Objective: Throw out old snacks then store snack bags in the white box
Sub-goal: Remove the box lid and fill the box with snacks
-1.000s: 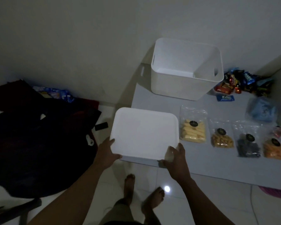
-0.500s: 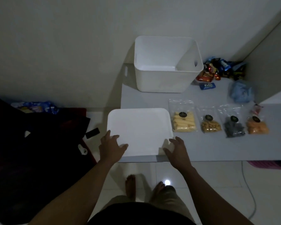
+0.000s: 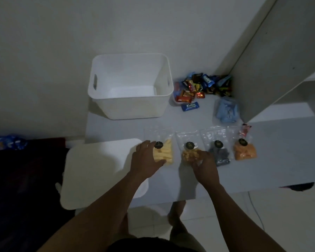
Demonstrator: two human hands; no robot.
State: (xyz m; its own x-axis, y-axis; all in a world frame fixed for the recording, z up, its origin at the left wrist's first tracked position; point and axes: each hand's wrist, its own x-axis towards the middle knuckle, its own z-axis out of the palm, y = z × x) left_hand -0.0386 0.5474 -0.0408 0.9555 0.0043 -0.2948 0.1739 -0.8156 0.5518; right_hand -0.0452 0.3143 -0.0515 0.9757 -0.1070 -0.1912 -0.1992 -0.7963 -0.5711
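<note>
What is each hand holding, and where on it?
Left hand grips the yellow-stick bag across its left side; right hand pinches the brown-snack bag at its lower end.

Dim room, low light, colours washed out. Plain pale wall (image 3: 116, 24) behind, meeting a white shelf unit (image 3: 280, 60) in the right corner. Pale grey tabletop (image 3: 284, 160) butts against both. Glossy pale tiled floor (image 3: 225, 224) below, thin cable (image 3: 255, 208) on it at right. Dark cloth (image 3: 22, 188) heaped left of tabletop.
</note>
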